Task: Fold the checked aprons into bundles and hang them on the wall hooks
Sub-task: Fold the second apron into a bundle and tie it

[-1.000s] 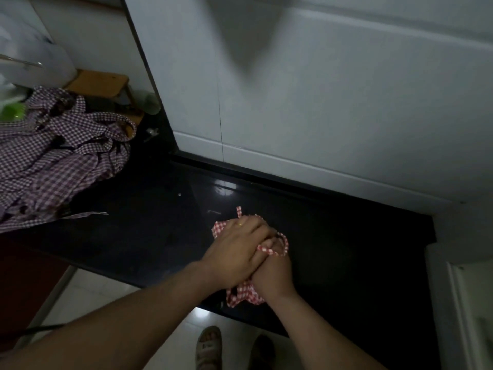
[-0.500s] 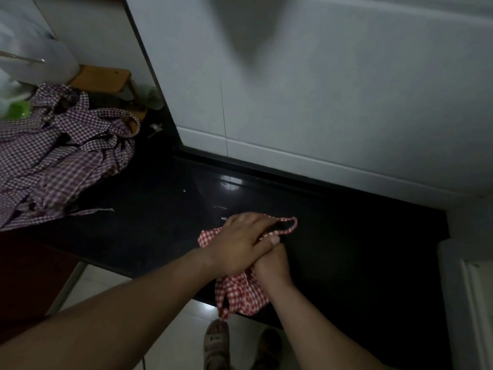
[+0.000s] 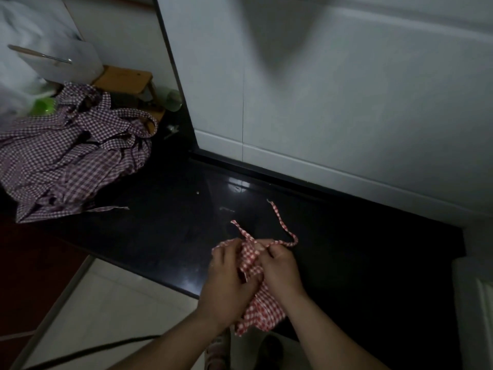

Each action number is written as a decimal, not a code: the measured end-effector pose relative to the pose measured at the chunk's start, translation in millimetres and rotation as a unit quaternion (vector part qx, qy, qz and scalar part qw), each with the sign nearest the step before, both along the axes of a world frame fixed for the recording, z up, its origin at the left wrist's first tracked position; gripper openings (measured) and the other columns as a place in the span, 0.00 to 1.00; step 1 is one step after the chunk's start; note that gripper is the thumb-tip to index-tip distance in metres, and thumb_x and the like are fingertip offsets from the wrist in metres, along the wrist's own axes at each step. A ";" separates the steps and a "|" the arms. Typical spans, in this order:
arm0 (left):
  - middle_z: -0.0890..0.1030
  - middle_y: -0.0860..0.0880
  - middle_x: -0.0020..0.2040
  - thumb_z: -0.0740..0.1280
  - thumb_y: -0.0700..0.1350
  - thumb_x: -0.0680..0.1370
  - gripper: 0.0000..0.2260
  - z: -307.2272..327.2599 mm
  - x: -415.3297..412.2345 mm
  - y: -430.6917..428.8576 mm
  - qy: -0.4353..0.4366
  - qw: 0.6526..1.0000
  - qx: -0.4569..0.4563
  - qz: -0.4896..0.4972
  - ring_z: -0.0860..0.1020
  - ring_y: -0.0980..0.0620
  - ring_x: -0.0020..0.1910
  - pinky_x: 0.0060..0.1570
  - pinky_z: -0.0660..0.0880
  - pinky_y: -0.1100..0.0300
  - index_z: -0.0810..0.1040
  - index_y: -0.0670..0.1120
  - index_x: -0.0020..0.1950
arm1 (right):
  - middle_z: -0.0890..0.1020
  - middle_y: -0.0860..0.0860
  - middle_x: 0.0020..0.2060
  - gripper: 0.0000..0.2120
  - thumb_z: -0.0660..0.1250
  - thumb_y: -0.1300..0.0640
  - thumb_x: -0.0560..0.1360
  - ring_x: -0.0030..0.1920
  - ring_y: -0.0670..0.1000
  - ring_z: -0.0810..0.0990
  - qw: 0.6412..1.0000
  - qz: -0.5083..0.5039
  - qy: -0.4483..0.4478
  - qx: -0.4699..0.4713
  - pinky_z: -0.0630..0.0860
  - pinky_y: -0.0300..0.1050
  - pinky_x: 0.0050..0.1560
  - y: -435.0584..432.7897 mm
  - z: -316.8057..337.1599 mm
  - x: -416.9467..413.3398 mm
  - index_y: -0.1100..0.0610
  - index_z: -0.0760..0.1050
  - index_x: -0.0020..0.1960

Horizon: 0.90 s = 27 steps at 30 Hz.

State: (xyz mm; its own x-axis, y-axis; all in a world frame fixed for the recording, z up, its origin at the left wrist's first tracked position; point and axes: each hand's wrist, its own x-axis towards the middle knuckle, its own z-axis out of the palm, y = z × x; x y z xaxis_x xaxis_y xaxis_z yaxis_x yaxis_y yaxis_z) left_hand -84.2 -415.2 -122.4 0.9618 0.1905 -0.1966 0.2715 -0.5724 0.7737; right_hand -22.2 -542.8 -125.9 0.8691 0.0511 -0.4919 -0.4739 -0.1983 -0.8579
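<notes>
Two bare hands are working together at the near edge of a glossy black desk. The left hand is gripping a bunched red-and-white checked apron, its fingers curling over the left side of the cloth. The right hand is sitting just beside it, and its fingers are closing on the same bundle and pinching a narrow checked strap. That strap is running out to the right of the fingers, bending back in a loop and trailing toward the far side of the desk, where its end is lying flat. A shorter strap end is sticking out on the far side of the bundle, between the two hands. The lower part of the apron is hanging off the near desk edge between the wrists, over pale floor tiles.

Well apart, at the far left of the desk, a loose heap of purple-and-white checked aprons is lying unfolded, its straps tangling on top and one thin tie trailing out to the right. Beyond the heap a small wooden stool is standing, with a green plastic cup near its left. A white tiled wall is rising along the far edge of the desk.
</notes>
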 end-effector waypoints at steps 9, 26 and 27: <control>0.68 0.53 0.71 0.76 0.59 0.73 0.38 -4.1 70.8 -3.0 -0.083 0.991 0.002 -0.103 0.68 0.59 0.69 0.71 0.69 0.59 0.65 0.51 0.79 | 0.88 0.48 0.43 0.08 0.68 0.63 0.77 0.48 0.51 0.86 0.991 -0.133 -0.019 -0.029 0.82 0.54 0.56 -41.1 1.7 24.7 0.54 0.85 0.47; 0.78 0.61 0.54 0.74 0.51 0.78 0.36 -10.9 84.5 1.0 0.014 0.990 -0.090 -0.110 0.81 0.61 0.54 0.46 0.71 0.76 0.59 0.57 0.81 | 0.86 0.42 0.50 0.08 0.66 0.50 0.82 0.52 0.39 0.82 0.994 -0.033 -0.078 -0.067 0.76 0.42 0.56 -17.6 1.1 21.9 0.43 0.84 0.52; 0.77 0.59 0.58 0.75 0.52 0.78 0.40 -12.5 83.7 3.2 0.009 0.990 -0.092 -0.110 0.79 0.61 0.55 0.49 0.72 0.73 0.54 0.58 0.83 | 0.86 0.42 0.49 0.08 0.65 0.50 0.82 0.51 0.39 0.82 0.994 -0.031 -0.076 -0.076 0.77 0.44 0.56 -17.8 1.3 21.5 0.44 0.84 0.51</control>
State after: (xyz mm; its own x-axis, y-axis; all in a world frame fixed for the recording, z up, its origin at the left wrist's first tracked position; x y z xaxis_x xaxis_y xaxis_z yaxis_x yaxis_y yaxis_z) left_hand -0.4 -412.0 -134.8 0.9721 -0.0646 -0.2256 0.1700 -0.4690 0.8667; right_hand -0.7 -560.6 -124.6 0.9331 -0.0693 -0.3528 -0.3565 -0.3055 -0.8829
